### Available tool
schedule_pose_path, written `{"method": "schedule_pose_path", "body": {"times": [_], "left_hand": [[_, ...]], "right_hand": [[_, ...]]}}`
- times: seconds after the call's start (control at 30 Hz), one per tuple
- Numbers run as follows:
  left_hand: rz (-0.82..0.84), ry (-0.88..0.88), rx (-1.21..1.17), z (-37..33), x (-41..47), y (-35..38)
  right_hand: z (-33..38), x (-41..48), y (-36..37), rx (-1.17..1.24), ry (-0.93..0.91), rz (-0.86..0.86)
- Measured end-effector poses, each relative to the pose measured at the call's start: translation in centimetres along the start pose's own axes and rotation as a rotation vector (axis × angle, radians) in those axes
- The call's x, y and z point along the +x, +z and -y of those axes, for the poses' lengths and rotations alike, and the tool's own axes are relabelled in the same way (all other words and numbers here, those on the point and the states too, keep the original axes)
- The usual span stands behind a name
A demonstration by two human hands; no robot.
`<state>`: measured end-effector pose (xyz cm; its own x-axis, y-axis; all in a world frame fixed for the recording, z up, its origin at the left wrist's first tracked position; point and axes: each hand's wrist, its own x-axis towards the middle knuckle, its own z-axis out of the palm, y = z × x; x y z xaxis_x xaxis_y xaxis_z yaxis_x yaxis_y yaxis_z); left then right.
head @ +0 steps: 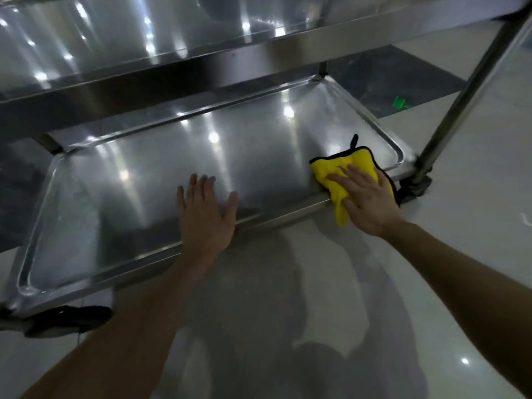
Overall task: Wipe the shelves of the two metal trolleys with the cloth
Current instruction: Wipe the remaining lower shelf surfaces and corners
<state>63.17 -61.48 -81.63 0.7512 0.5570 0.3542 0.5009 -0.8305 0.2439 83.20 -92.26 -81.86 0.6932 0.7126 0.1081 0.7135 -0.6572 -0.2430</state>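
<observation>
A steel trolley's bottom shelf (144,174) fills the middle of the view, shiny and rimmed. A yellow cloth (342,168) with black edging lies at the shelf's near right corner, draped over the front rim. My right hand (365,200) presses flat on the cloth, fingers spread. My left hand (205,214) rests flat and empty on the shelf by the front rim, near its middle. A higher shelf (115,38) of the same trolley spans the top of the view.
The trolley's right upright post (460,102) slants up from a black castor (414,185). Another castor (66,319) sits at the lower left corner. Glossy pale floor tiles (288,326) lie in front and to the right, with a dark tile strip (403,79) behind.
</observation>
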Motion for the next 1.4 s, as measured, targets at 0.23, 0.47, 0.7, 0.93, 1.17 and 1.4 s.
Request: {"method": "schedule_pose_path", "body": {"times": [0.23, 0.47, 0.7, 0.93, 1.17, 1.4], "left_hand": [[0.109, 0.13, 0.069, -13.0, 4.9, 5.7], [0.046, 0.025, 0.054, -10.8, 4.7, 7.6], [-0.074, 0.064, 0.087, -10.3, 4.7, 8.7], [-0.058, 0.049, 0.072, -10.7, 5.0, 8.1], [-0.021, 0.015, -0.001, -11.5, 4.8, 6.6], [-0.086, 0.03, -0.072, -8.1, 4.6, 3.9]], "right_hand": [[-1.7, 1.2, -0.7, 0.012, -0.048, 0.072], [-7.7, 8.2, -2.6, 0.046, 0.152, 0.153], [-6.7, 21.6, -1.1, 0.002, 0.164, 0.153], [-2.9, 23.6, -0.7, 0.019, 0.088, 0.205], [2.1, 7.3, -0.8, -0.009, -0.151, 0.215], [3.4, 5.7, -0.9, -0.003, -0.119, 0.231]]}}
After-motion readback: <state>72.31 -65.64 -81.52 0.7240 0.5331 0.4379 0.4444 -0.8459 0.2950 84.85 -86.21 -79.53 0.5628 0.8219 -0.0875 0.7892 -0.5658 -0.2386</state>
